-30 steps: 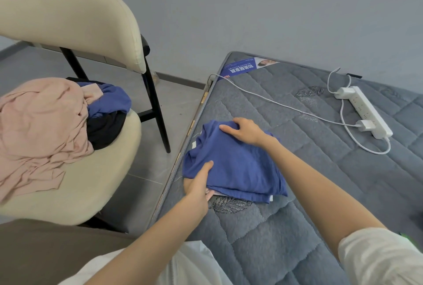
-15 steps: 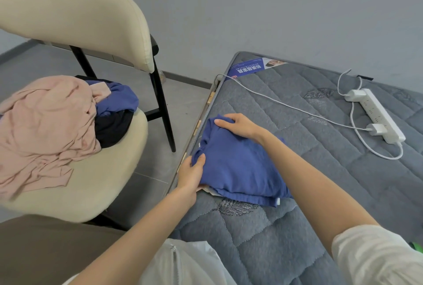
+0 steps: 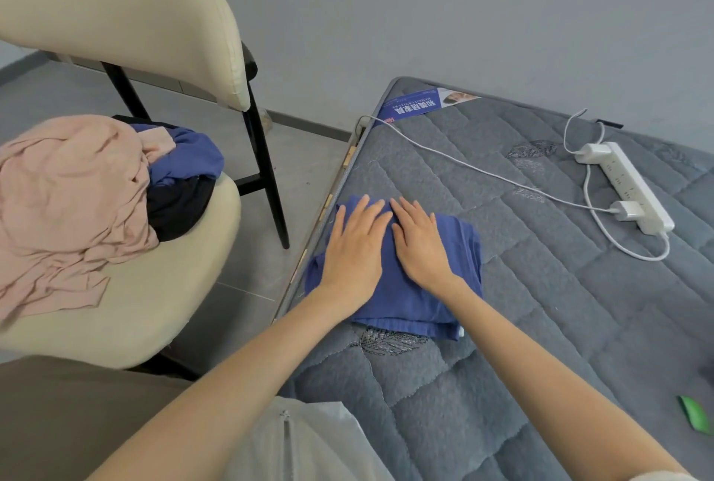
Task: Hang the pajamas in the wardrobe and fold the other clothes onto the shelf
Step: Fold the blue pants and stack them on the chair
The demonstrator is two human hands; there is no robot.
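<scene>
Both hands have left the edges of the folded blue garment and now lie flat on top of it, side by side. Left hand is spread, fingers straight and slightly fanned, palm pressing the cloth; right hand lies the same way just beside it, the fingertips of the two nearly meeting at the garment's far edge. Neither hand grips or pinches anything.

That garment lies on the grey quilted mattress, close to its left edge, with its near hem showing below the wrists. Farther along the mattress, well apart from the hands, a white power strip rests near the far right, a white cable running from the far left corner to a plug in it. A blue printed label sits at that far corner, and a green object lies at the right edge of the view.

Beside the mattress stands a cream chair; its seat carries a pink garment, another blue garment and a black garment, heaped together.
</scene>
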